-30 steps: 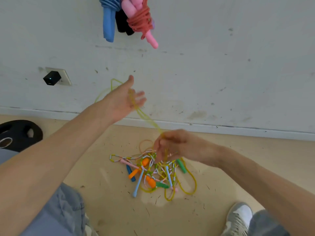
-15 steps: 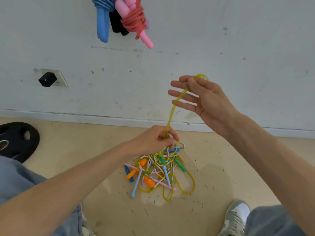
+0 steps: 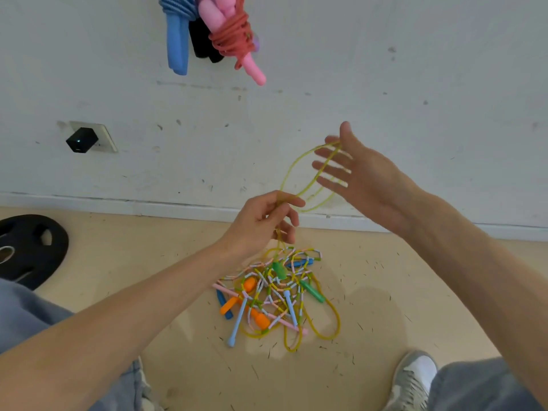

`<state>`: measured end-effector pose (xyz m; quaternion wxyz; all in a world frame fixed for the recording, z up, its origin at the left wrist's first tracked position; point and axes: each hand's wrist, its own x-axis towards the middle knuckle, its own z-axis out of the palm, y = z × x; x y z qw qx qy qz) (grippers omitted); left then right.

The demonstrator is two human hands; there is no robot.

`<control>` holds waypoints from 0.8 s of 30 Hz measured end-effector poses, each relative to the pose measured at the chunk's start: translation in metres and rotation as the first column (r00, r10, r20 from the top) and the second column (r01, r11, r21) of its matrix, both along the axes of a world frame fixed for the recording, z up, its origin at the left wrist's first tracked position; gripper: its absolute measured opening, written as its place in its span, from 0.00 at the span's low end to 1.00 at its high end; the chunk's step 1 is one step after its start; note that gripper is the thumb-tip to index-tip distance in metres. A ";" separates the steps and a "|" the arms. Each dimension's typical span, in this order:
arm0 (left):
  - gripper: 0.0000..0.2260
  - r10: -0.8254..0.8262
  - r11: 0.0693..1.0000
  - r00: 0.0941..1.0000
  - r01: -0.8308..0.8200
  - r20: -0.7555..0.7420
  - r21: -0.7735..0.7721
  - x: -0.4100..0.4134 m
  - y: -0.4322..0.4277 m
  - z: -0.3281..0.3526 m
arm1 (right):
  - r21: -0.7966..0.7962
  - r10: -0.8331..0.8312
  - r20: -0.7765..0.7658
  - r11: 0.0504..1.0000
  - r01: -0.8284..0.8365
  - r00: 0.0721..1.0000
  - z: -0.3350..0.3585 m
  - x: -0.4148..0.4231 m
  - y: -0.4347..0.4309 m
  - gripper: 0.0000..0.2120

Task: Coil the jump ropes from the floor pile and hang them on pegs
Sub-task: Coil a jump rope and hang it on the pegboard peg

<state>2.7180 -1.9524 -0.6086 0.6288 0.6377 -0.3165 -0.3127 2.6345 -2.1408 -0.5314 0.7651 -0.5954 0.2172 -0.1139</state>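
Note:
A tangled pile of jump ropes (image 3: 275,295) lies on the floor, with orange, green, blue and pink handles and beaded cords. A thin yellow rope (image 3: 289,170) rises from the pile. My left hand (image 3: 264,221) pinches it above the pile. From there it loops up to my right hand (image 3: 353,173), whose fingers are spread straight with the loops draped around them. High on the wall hang coiled ropes: a blue one (image 3: 177,40) and a red one with pink handles (image 3: 234,40).
A black weight plate (image 3: 29,247) lies on the floor at the left. A wall socket with a black plug (image 3: 83,139) sits low on the white wall. My grey shoe (image 3: 413,378) is at the bottom right.
My right hand has lowered slightly and spread its fingers, and the yellow rope now forms wider loops between the hands. My left hand has lifted a little higher above the pile.

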 end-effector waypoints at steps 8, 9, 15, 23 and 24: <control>0.14 -0.084 0.996 0.976 0.078 -0.203 -0.038 0.008 -0.004 0.018 | -0.110 0.224 -0.151 0.964 -0.241 0.963 -0.039 -0.012 0.034 0.15; 0.13 -0.090 0.996 0.973 0.085 -0.212 -0.033 0.009 -0.004 0.017 | -0.130 0.175 -0.125 0.973 -0.191 0.977 -0.039 -0.012 0.036 0.14; 0.15 -0.192 0.976 0.968 0.206 -0.160 0.072 0.008 0.000 0.013 | -0.045 -0.081 0.018 0.996 0.081 0.997 -0.020 -0.005 0.016 0.09; 0.12 -0.180 0.973 0.978 0.193 -0.104 0.129 0.012 0.006 0.013 | 0.266 -0.291 0.008 0.923 0.278 0.957 -0.012 -0.006 -0.013 0.06; 0.12 -0.152 0.982 0.980 0.165 -0.125 0.093 0.013 0.005 0.015 | 0.165 -0.243 -0.063 0.954 0.250 0.968 -0.021 -0.008 -0.007 0.07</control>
